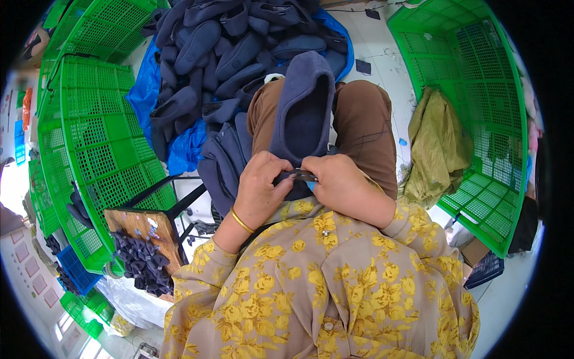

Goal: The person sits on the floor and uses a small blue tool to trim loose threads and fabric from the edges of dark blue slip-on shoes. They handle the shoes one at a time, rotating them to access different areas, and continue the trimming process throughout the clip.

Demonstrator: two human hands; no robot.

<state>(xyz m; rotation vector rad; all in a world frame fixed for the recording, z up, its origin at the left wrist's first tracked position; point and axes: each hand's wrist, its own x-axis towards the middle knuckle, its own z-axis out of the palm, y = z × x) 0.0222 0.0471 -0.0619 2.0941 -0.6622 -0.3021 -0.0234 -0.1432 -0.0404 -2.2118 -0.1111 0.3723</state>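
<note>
A navy felt slipper (293,90) rests between my knees, its toe pointing away from me and its opening facing up. My left hand (258,184), with a gold bangle at the wrist, is closed in a pinch on the dark fabric at the slipper's heel end. Close beside it, my right hand (342,184) is closed around a small dark metal tool that looks like thread snips (305,175). The tip of the snips reaches the left fingertips. Just what lies between those fingertips is too small to make out.
A big heap of navy slippers (239,54) lies on a blue sheet (139,99) ahead. Green plastic crates (98,128) stand at left, another green crate (487,66) at right with an olive cloth (439,143). Dark scraps (140,260) cover part of a wooden stool (119,221).
</note>
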